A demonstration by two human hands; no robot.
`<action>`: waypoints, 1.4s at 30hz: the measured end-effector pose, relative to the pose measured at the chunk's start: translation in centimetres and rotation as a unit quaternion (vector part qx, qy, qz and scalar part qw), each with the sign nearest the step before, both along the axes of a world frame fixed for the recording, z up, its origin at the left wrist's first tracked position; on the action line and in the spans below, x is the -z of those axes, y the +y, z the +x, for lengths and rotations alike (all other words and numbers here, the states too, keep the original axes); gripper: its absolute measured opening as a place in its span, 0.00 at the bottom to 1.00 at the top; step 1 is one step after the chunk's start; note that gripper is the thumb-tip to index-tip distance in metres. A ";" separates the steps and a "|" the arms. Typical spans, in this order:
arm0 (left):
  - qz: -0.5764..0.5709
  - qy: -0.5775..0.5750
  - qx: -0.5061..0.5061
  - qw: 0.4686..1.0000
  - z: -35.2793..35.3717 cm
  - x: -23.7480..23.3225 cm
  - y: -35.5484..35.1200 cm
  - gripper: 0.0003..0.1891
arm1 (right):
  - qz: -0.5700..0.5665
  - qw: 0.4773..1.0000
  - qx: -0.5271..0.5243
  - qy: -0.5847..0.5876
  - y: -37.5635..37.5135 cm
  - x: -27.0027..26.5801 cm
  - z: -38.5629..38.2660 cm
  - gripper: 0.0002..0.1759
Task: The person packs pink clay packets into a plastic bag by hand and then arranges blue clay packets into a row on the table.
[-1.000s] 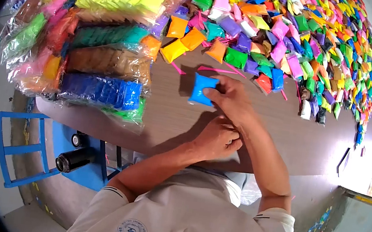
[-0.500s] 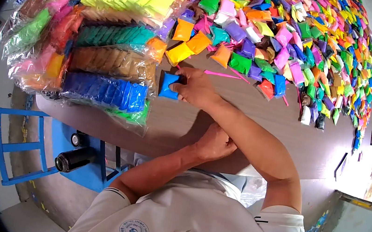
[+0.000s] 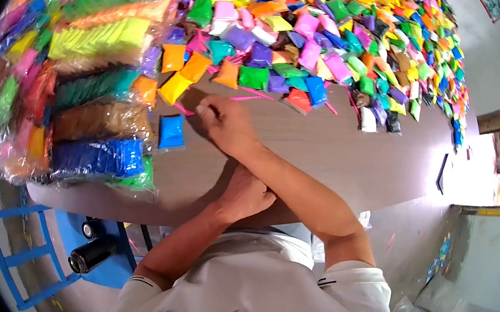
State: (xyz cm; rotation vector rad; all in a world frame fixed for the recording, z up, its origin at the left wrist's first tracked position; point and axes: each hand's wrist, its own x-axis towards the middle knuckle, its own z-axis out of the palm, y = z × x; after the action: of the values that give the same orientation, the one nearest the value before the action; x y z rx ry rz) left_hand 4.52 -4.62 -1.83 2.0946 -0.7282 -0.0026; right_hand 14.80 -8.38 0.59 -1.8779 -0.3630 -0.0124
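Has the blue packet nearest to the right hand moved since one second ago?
Yes. Judged against the nearest yellow packet, the blue packet has moved left: it was below and to the right, and now lies almost directly below.

Right hand [image 3: 225, 125] half-curled; left hand [image 3: 247, 195] bunched just beside right forearm [image 3: 296, 188].

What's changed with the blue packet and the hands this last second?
The right hand carried the blue packet leftward toward the bagged packets, let it go on the table and is now apart, to its right. The left hand stayed near the table's edge; the loose packets look unchanged.
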 end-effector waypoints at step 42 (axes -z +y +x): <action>-0.053 -0.054 -0.023 0.997 0.9 -0.8 -0.6 0.08 | -0.159 0.907 0.367 -0.127 -18.4 2.2 0.6 0.13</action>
State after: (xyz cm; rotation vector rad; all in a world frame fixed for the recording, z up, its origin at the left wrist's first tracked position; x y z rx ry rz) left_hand 5.44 -5.22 -1.07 2.0203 -0.7286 0.1712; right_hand 15.36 -26.79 -1.57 -2.2443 0.2049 -0.7520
